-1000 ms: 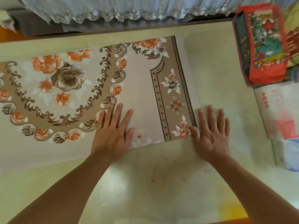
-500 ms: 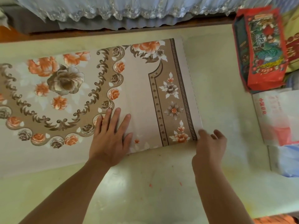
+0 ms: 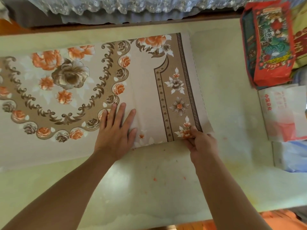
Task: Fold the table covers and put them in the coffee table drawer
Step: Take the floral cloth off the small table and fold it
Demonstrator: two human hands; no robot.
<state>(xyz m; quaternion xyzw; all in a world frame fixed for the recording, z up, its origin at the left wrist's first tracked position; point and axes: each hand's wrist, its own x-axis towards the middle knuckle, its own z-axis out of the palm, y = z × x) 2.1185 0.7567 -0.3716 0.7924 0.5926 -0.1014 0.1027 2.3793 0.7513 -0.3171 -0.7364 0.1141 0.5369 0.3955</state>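
Half a second ago the near right corner of the table cover (image 3: 146, 83) was only touched by the right hand (image 3: 201, 143); now it is pinched between thumb and fingers and slightly lifted. The left hand (image 3: 116, 131) is kept flat, fingers straight, pressed on the cover. The cover is spread on the table (image 3: 221, 100), its long axis running left to right.

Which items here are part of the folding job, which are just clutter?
Job: floral table cover; left hand flat on it; right hand pinching its near right corner.
Clutter: red snack bag; white plastic bag; lace cloth.
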